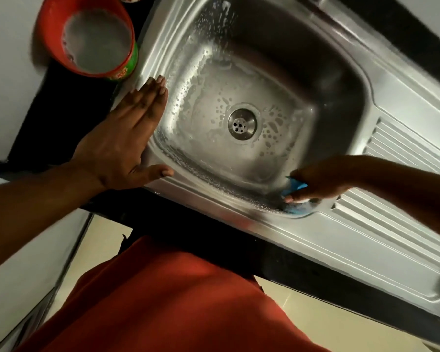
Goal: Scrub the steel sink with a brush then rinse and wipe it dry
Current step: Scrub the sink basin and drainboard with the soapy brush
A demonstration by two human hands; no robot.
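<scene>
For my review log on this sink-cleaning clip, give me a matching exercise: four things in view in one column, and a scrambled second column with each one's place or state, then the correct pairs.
Column 1
1. left hand
2. right hand
3. red bowl
4. drain

Column 2
A. middle of the basin floor, ringed by soap bubbles
B. grips a blue scrubber at the basin's near corner
C. on the dark counter beside the sink, holding cloudy liquid
D. flat, fingers straight, resting on the sink's rim

Pairs: 1-D, 2-B, 3-C, 4-A
</scene>
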